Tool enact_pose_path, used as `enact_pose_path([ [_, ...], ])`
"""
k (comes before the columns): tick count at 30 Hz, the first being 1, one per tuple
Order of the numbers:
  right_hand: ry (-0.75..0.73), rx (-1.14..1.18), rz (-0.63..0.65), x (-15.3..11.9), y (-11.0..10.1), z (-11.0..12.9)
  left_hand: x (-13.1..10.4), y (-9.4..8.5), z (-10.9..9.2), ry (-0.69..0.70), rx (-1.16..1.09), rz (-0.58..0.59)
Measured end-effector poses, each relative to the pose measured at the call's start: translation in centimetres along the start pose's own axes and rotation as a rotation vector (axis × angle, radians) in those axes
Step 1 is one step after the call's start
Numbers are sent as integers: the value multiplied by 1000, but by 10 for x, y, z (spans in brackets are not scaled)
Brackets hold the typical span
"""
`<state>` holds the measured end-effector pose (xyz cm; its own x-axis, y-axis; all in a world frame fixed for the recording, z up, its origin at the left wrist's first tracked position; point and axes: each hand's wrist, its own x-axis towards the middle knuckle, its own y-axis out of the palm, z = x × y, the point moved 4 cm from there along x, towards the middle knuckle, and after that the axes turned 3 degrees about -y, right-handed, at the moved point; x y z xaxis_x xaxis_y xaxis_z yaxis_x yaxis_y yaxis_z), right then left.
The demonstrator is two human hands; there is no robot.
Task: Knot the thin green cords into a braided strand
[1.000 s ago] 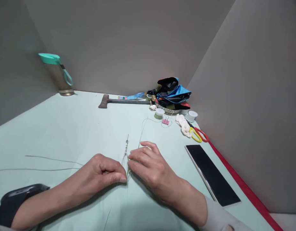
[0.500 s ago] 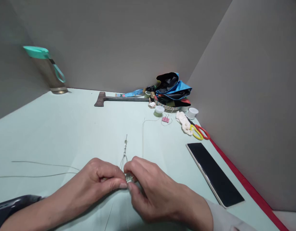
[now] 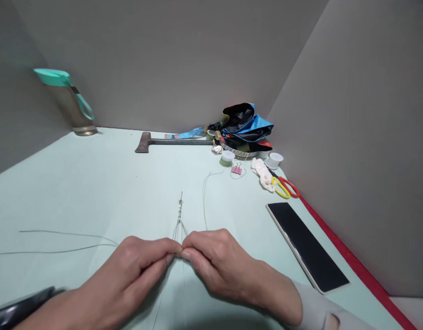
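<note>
A thin braided cord (image 3: 180,209) stands out above my hands, its strands spreading downward to the fingertips. My left hand (image 3: 142,266) pinches the cord strands between thumb and forefinger. Right beside it, my right hand (image 3: 214,259) is closed in a pinch on the same strands, and the fingertips of both hands meet. The fingers hide the part of the work between them. Two loose cord ends (image 3: 67,234) stretch to the left from under my left hand, and thin threads hang down below the fingertips.
An axe (image 3: 177,141) lies at the back, near a blue and black bag (image 3: 247,126). Thread spools (image 3: 227,158), a pink clip (image 3: 236,170), scissors (image 3: 285,187) and a phone (image 3: 308,245) are on the right. A bottle (image 3: 69,103) stands at the back left.
Both hands have drawn together at the fingertips, covering the pale knotted part seen between them before. My right hand has flattened, its thumb moving up against the forefinger.
</note>
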<state>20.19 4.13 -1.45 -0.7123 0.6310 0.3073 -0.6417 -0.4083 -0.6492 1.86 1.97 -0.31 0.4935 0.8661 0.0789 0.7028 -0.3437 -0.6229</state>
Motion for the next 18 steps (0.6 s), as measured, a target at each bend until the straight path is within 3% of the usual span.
enact_pose_path([
  [4,-41,-53,26,-3,3,0,-11,0,-4,180,244,-206],
  [6,-69,-62,56,-5,6,1,-13,-6,-4,216,284,-244],
  [12,-108,-47,103,-5,9,4,-3,-40,-1,258,328,-13],
  [18,-137,-63,109,-5,9,3,19,-63,9,279,381,68],
])
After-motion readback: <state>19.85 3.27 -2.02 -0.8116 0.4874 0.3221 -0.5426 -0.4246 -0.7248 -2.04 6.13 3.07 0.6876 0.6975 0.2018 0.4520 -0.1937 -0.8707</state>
